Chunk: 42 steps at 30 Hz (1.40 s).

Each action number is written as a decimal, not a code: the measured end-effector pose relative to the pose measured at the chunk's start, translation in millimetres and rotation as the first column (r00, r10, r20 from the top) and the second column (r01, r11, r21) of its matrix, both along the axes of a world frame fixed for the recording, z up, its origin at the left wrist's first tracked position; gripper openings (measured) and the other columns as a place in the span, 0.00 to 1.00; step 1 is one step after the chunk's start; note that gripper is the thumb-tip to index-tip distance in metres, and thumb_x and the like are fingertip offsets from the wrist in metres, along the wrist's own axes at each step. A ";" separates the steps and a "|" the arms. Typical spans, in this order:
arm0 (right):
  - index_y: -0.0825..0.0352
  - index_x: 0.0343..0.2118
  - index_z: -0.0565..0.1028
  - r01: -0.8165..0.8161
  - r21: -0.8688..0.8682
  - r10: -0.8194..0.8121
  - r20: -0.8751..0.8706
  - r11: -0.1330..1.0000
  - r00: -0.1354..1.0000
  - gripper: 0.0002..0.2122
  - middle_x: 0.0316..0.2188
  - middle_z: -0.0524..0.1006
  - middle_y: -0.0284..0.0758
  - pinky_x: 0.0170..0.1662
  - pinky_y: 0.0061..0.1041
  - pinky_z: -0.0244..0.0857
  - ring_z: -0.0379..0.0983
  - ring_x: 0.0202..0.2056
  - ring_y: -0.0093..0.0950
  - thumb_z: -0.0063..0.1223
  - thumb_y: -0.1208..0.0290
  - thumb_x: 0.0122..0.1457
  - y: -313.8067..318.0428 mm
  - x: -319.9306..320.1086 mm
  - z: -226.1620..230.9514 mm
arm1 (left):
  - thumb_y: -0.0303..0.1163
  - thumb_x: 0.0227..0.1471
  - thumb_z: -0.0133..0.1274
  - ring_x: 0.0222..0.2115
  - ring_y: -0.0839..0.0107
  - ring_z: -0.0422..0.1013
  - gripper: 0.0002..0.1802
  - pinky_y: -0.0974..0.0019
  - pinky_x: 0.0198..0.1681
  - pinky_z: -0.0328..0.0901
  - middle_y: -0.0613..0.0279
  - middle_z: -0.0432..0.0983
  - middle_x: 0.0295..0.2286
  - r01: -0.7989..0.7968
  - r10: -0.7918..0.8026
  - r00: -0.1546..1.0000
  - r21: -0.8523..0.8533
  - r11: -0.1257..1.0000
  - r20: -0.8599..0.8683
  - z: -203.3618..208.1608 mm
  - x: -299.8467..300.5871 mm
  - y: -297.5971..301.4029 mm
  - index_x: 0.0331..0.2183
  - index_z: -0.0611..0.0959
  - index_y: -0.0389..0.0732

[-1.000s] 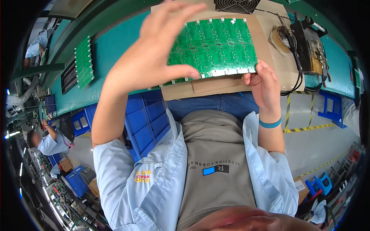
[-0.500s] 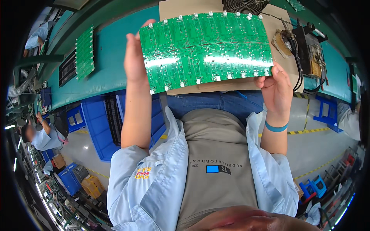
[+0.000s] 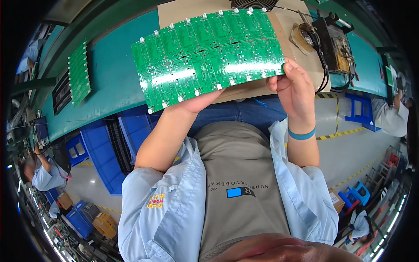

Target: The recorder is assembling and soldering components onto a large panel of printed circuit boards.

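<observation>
A large green circuit board panel (image 3: 209, 56), with rows of small white connectors along its long edges, is held up above the bench, tilted with its left end lower. My right hand (image 3: 294, 81) pinches its lower right corner between thumb and fingers. Beneath the lower edge, left of the middle, is my left hand (image 3: 198, 102); its palm side shows, while the panel hides its fingers. Whether those fingers are curled or flat cannot be seen.
Another green panel (image 3: 79, 74) leans by a black slotted rack (image 3: 62, 94) on the teal bench (image 3: 109, 56). Brown cardboard (image 3: 321, 70) lies under a soldering device (image 3: 340, 50), a coiled part (image 3: 302, 38) and a black fan (image 3: 255, 3). Blue crates (image 3: 101, 153) stand below the bench.
My left hand has gone from the panel's left edge to underneath its lower edge. In the picture the panel and my right hand have shifted left, as has the whole bench.
</observation>
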State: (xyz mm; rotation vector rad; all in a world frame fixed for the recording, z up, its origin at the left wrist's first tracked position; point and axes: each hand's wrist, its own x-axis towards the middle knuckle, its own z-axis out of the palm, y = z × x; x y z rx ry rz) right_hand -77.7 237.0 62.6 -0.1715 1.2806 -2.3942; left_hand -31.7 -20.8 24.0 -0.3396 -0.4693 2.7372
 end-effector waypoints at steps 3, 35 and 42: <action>0.75 0.44 0.75 -0.003 0.009 0.003 0.005 1.000 1.000 0.13 0.30 0.78 0.38 0.33 0.19 0.66 0.72 0.29 0.23 0.43 0.70 0.68 -2.0 -0.3 -0.3 | 0.46 0.62 0.41 0.61 0.50 0.62 0.29 0.40 0.67 0.48 0.57 0.66 0.61 0.083 -0.077 0.986 0.032 0.996 -0.146 -1.5 -3.3 1.6 0.60 0.71 0.44; 0.76 0.49 0.74 -0.092 0.055 0.096 -0.071 0.994 0.993 0.18 0.30 0.77 0.41 0.35 0.22 0.66 0.71 0.30 0.27 0.39 0.65 0.71 -3.7 -5.3 -21.7 | 0.46 0.63 0.39 0.64 0.49 0.57 0.31 0.42 0.69 0.44 0.53 0.61 0.64 0.019 0.001 0.998 0.311 0.950 -0.065 -14.9 2.7 -10.4 0.62 0.67 0.41; 0.77 0.48 0.74 -0.018 0.131 0.028 -0.073 0.991 0.997 0.17 0.30 0.77 0.40 0.36 0.22 0.67 0.72 0.30 0.27 0.39 0.66 0.71 1.5 -8.8 -14.9 | 0.47 0.63 0.40 0.64 0.50 0.56 0.31 0.41 0.69 0.43 0.55 0.61 0.64 -0.029 0.038 0.995 0.100 0.995 -0.088 -10.7 5.9 -16.4 0.62 0.68 0.43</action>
